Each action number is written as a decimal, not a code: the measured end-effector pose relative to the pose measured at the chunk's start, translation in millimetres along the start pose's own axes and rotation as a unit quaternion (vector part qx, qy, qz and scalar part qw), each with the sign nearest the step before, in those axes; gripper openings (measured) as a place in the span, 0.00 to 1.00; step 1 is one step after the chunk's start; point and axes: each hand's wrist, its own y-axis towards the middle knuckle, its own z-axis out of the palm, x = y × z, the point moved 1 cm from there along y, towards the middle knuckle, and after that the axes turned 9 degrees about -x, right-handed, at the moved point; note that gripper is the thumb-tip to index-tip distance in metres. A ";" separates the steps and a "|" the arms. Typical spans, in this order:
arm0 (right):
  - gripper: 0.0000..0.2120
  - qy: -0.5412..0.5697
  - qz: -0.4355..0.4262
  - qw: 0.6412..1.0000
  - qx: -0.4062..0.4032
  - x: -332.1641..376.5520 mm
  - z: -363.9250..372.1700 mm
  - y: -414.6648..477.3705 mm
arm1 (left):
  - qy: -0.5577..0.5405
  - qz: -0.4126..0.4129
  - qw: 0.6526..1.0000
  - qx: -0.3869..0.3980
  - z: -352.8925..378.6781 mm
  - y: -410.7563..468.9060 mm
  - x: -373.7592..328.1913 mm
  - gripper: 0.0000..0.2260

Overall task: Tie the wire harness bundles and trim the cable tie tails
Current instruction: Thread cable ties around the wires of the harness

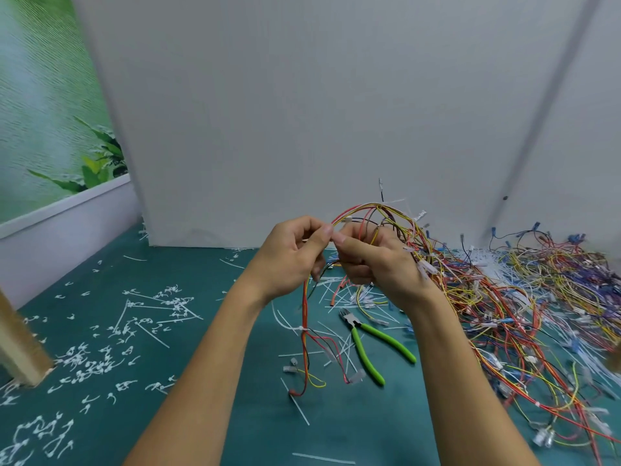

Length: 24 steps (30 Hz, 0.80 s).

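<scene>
Both hands are raised above the green mat, fingertips meeting at the centre. My left hand (293, 255) pinches a wire harness bundle (376, 215) of red, yellow and orange wires where it loops up and to the right. My right hand (376, 260) grips the same bundle, thumb and forefinger pinched against the left fingertips; a small white piece shows between them, too small to identify. One end of the bundle hangs down to the mat, bound by a white cable tie (301, 328). Green-handled cutters (373, 344) lie on the mat below my right wrist.
A large tangled pile of coloured wires (537, 307) fills the right side of the mat. Loose white cable ties and cut tails (151, 307) are scattered on the left and centre. A white panel (302, 112) stands behind; a wooden post (16, 344) at the left edge.
</scene>
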 end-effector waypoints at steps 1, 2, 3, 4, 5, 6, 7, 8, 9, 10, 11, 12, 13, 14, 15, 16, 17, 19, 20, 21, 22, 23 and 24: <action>0.14 0.009 -0.002 1.000 0.008 0.0 -1.0 -0.6 | -0.006 -0.003 1.000 0.009 2.1 -0.7 -0.6 0.12; 0.13 0.017 -0.005 1.000 0.014 -0.4 -2.0 -1.3 | -0.014 -0.007 1.000 0.018 4.1 -1.4 -1.1 0.12; 0.12 0.021 -0.008 1.000 0.020 -0.5 -3.3 -1.9 | -0.027 -0.012 0.999 0.026 5.9 -2.2 -1.5 0.12; 0.11 0.021 -0.010 0.999 0.025 -0.7 -4.5 -2.4 | -0.040 -0.019 0.998 0.033 8.0 -2.5 -1.8 0.12; 0.11 0.018 -0.012 0.999 0.027 -1.0 -5.5 -2.8 | -0.053 -0.029 0.997 0.039 9.7 -3.2 -1.7 0.12; 0.10 0.016 -0.012 0.999 0.027 -1.2 -6.3 -3.3 | -0.065 -0.040 0.996 0.044 11.3 -3.7 -1.3 0.12; 0.10 0.015 -0.010 0.999 0.028 -0.9 -6.8 -3.8 | -0.079 -0.050 0.994 0.049 12.3 -4.2 -0.7 0.12; 0.10 0.014 -0.010 0.999 0.032 -0.3 -6.9 -4.2 | -0.096 -0.060 0.992 0.052 12.6 -4.5 -0.1 0.12; 0.09 0.011 -0.014 0.999 0.040 0.5 -6.9 -4.6 | -0.114 -0.068 0.990 0.055 12.2 -4.4 0.4 0.12; 0.10 0.008 -0.020 0.999 0.049 1.2 -6.5 -5.1 | -0.132 -0.075 0.987 0.058 11.6 -4.2 0.9 0.12; 0.11 0.007 -0.022 0.998 0.055 1.9 -5.9 -5.7 | -0.150 -0.081 0.984 0.060 10.9 -4.0 1.2 0.12; 0.12 0.008 -0.020 0.998 0.055 2.8 -5.0 -6.4 | -0.168 -0.088 0.980 0.060 10.4 -3.7 1.5 0.12; 0.12 0.009 -0.018 0.998 0.053 3.7 -4.1 -7.0 | -0.186 -0.098 0.976 0.060 9.7 -3.3 2.1 0.13; 0.12 0.013 -0.015 0.998 0.052 4.5 -3.2 -7.4 | -0.203 -0.108 0.971 0.060 9.1 -2.7 2.9 0.13; 0.11 0.021 -0.012 0.998 0.052 5.2 -2.4 -7.5 | -0.217 -0.118 0.967 0.062 7.8 -2.2 3.4 0.12; 0.11 0.033 -0.005 0.998 0.049 5.8 -1.8 -7.6 | -0.230 -0.128 0.962 0.065 6.3 -1.5 3.6 0.11; 0.11 0.044 0.004 0.998 0.044 6.3 -1.9 -7.7 | -0.243 -0.137 0.958 0.068 4.2 -0.9 3.1 0.10; 0.11 0.047 0.014 0.998 0.027 6.2 -3.7 -7.1 | -0.263 -0.145 0.951 0.073 -0.1 -0.1 0.8 0.10; 0.10 0.033 0.014 0.999 0.014 5.8 -4.8 -6.5 | -0.267 -0.143 0.950 0.075 -2.1 0.0 -0.8 0.10; 0.09 0.014 0.013 1.000 -0.002 5.1 -5.3 -5.6 | -0.263 -0.138 0.952 0.072 -3.7 0.1 -2.2 0.10; 0.08 -0.004 0.013 1.000 -0.021 4.5 -5.5 -4.4 | -0.249 -0.131 0.957 0.067 -4.4 0.0 -3.6 0.11; 0.10 -0.016 0.014 0.999 -0.042 3.6 -5.4 -3.2 | -0.227 -0.122 0.964 0.060 -4.3 0.0 -4.7 0.11; 0.11 -0.021 0.014 0.998 -0.065 2.6 -5.0 -1.6 | -0.201 -0.112 0.972 0.055 -3.3 -0.5 -5.6 0.11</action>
